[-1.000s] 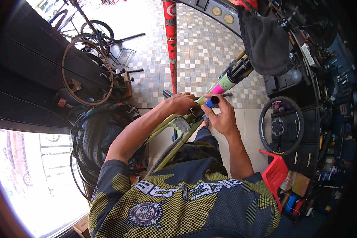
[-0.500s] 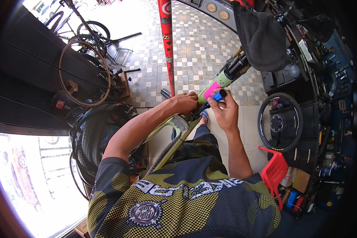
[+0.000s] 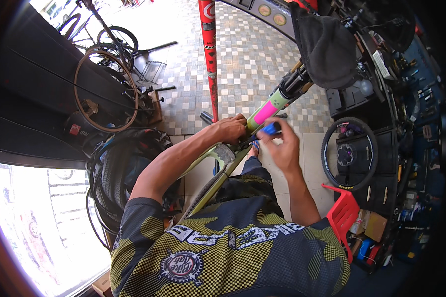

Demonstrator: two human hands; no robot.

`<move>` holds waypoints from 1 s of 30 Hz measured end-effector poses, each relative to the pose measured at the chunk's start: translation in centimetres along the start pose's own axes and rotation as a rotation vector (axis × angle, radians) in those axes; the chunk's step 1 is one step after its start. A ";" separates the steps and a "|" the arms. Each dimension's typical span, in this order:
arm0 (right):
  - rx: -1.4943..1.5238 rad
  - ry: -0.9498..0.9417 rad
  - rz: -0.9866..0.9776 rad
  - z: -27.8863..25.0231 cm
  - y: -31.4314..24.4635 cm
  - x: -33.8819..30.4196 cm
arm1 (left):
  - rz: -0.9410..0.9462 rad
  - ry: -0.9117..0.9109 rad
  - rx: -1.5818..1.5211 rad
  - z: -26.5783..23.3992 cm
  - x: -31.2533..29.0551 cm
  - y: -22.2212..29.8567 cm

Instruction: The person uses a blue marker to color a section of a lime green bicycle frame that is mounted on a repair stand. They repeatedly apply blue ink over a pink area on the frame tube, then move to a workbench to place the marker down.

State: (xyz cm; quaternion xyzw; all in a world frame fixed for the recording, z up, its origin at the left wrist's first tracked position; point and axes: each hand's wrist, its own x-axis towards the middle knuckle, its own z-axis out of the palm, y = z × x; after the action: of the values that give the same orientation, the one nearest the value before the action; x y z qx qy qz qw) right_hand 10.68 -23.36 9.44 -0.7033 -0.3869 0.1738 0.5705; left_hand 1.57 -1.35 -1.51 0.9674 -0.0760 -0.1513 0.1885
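In front of me a green bicycle frame [image 3: 218, 183] with a pink band [image 3: 265, 114] slants from lower left to upper right. My left hand [image 3: 230, 127] is closed on the frame just below the band, its fingertips partly hidden. My right hand [image 3: 286, 148] grips the blue-and-black handle of a screwdriver [image 3: 269, 129] between thumb and fingers. The handle and fingers are slightly smeared by motion. The screwdriver's lower end meets the frame close to my left hand, where its tip cannot be made out.
A red post [image 3: 209, 59] rises beyond the frame. Several tyres [image 3: 111, 180] are piled at left, below a brown rim [image 3: 77, 94]. On the right are a wheel [image 3: 327, 153], a red plastic chair [image 3: 343, 210] and a tool wall. A black cloth cover [image 3: 327, 52] hangs over the frame's far end.
My right hand has turned at the wrist, tilting the fingers round the screwdriver handle. My left hand and the bicycle frame stay in place.
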 end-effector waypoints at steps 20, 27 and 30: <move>-0.003 -0.046 -0.198 0.6 0.9 -2.4 | 0.015 0.064 -0.019 0.6 -0.1 -0.3; -0.148 -0.228 -0.476 2.3 -0.5 -3.4 | 0.033 0.082 -0.036 0.2 -0.4 -0.1; -0.042 -0.031 -0.190 0.8 0.8 -1.7 | 0.042 0.048 -0.027 -0.1 -0.3 0.0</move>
State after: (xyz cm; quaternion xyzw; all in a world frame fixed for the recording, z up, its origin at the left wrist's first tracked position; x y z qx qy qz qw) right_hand 9.35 -24.12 8.08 -0.6722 -0.4645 0.1216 0.5636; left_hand 1.37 -1.23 -1.35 0.9663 -0.0898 -0.1249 0.2064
